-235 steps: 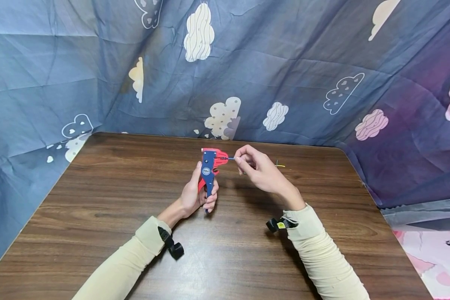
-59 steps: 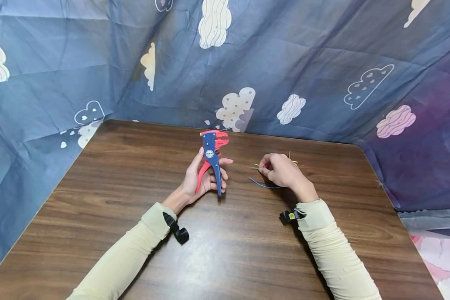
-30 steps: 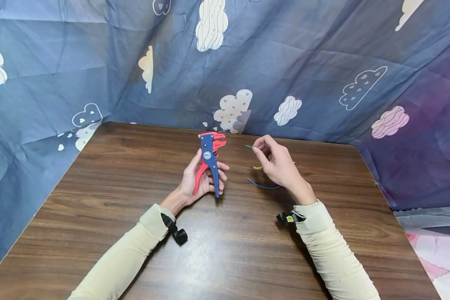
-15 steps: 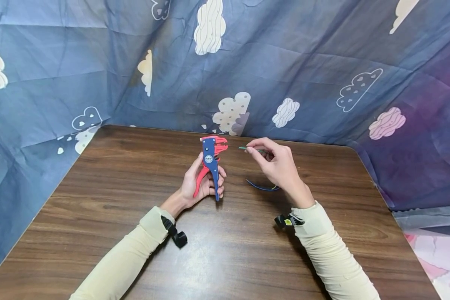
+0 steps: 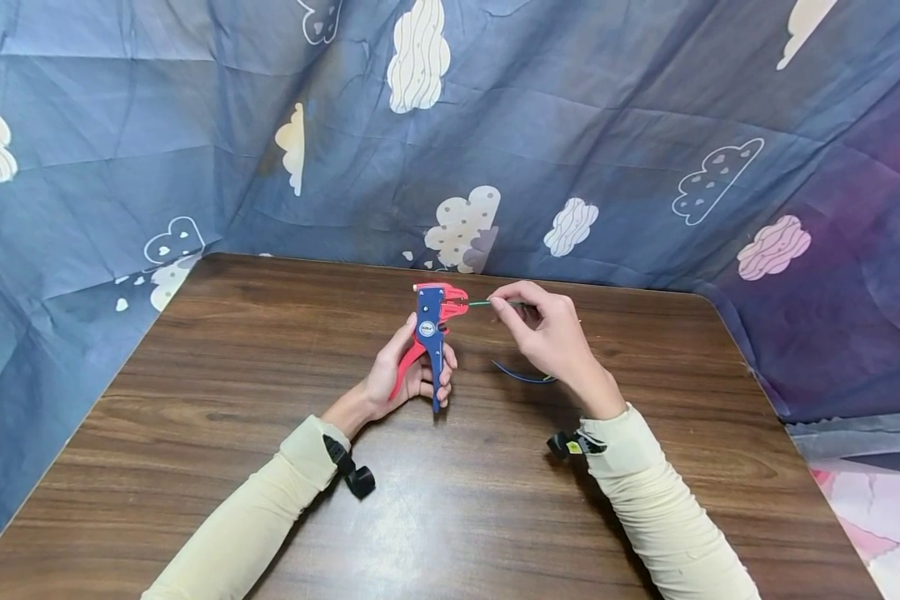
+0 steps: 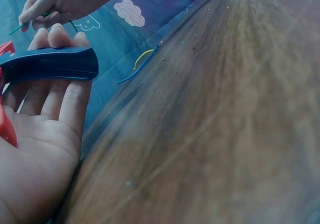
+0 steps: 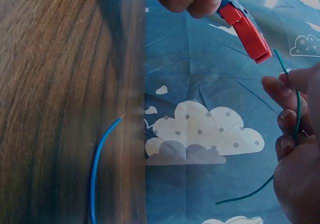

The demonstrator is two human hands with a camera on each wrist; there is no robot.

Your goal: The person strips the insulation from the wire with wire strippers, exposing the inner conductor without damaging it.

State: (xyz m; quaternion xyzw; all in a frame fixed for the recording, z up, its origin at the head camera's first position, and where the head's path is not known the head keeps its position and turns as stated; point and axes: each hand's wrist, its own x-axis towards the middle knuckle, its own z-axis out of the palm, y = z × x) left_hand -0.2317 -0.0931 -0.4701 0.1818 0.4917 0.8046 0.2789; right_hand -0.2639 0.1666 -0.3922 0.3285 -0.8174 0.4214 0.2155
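My left hand (image 5: 393, 367) holds a blue-and-red wire stripper (image 5: 427, 321) upright by its handles, which stand apart, with the red jaws toward the right. Its blue handle (image 6: 55, 64) lies across the curled fingers in the left wrist view. Between thumb and index finger, my right hand (image 5: 547, 333) pinches a green wire (image 5: 480, 303). One end of that wire points left, right at the stripper's jaws; the other trails below the hand in the right wrist view. Beneath the right hand, a curved blue wire (image 5: 521, 377) with a bare tip lies on the table.
A yellow wire (image 6: 140, 56) lies beside the blue one, mostly hidden by the right hand in the head view. The brown wooden table (image 5: 307, 500) ends at a blue cloud-print cloth (image 5: 330, 150) along the back. Tiny bits dot the tabletop.
Earlier the right hand held the blue wire at the stripper; that wire now lies on the table. The right hand has lifted the green wire and moved it left to the jaws.
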